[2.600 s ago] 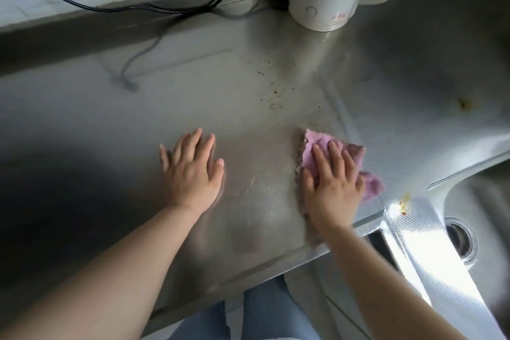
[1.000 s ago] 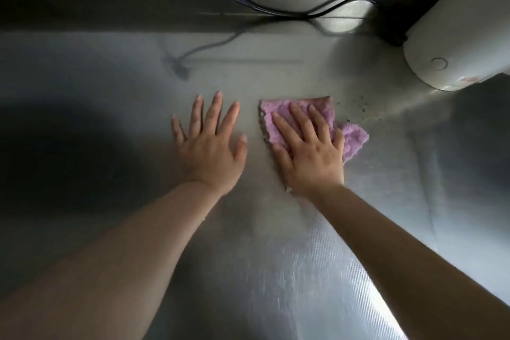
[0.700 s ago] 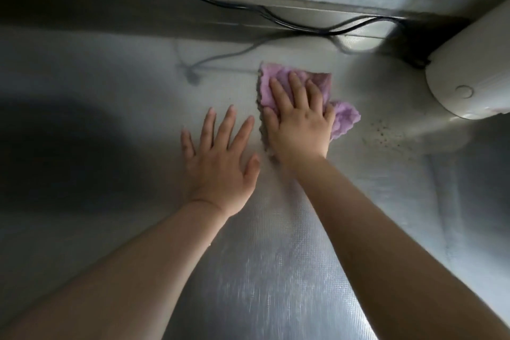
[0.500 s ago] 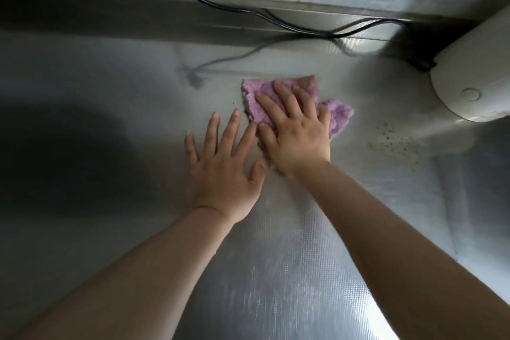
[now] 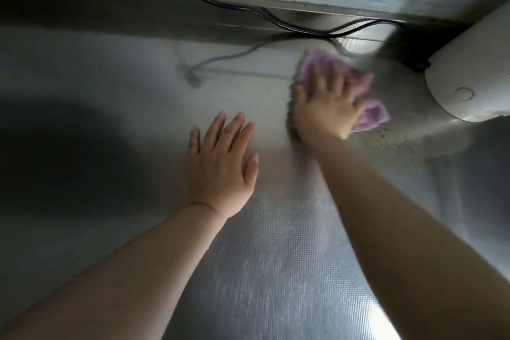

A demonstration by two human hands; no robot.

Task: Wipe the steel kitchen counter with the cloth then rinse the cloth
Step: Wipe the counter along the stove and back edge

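Your right hand [image 5: 327,107] is pressed flat on the pink cloth [image 5: 371,114] with the fingers spread wide across it, so it's pinning the cloth down rather than gripping it. Makes sense for scrubbing, since a flat palm puts weight over the whole pad. The hand is blurred, so I can't tell exactly how the fingertips sit. Your left hand [image 5: 220,165] lies open and empty on the steel counter [image 5: 276,270], fingers loosely fanned, probably just bracing you while you lean toward the back.

The cloth sits far back, just beside the white appliance [image 5: 466,85] and near the black cable [image 5: 276,19] along the wall. It looks bunched and fluffy, one corner poking out past your palm. Brown specks [image 5: 386,138] lie just beside it, so I'd say wiping isn't finished.
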